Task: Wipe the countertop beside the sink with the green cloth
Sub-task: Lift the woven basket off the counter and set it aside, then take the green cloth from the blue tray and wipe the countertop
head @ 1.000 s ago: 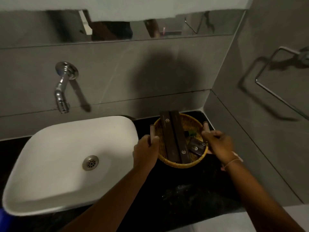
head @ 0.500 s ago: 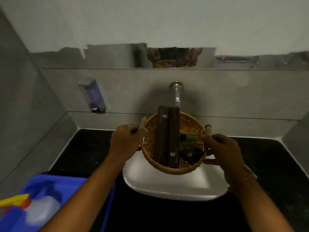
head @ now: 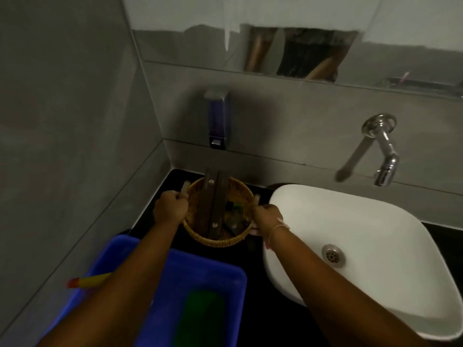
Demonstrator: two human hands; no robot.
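Observation:
A round wicker basket with two dark flat boxes and small items sits at the back left corner of the black countertop, left of the white sink. My left hand grips its left handle and my right hand grips its right handle. Whether the basket rests on the counter or hangs just above it I cannot tell. A green cloth lies blurred in the blue plastic tub at the front left, under my left forearm.
A chrome tap juts from the grey wall above the sink. A soap dispenser hangs on the wall behind the basket. A yellow and red nozzle pokes out at the tub's left edge. Grey tiled walls close in the left corner.
Both hands have carried the basket from the counter right of the sink, over the basin, to the corner left of the sink. My view has swung left with it.

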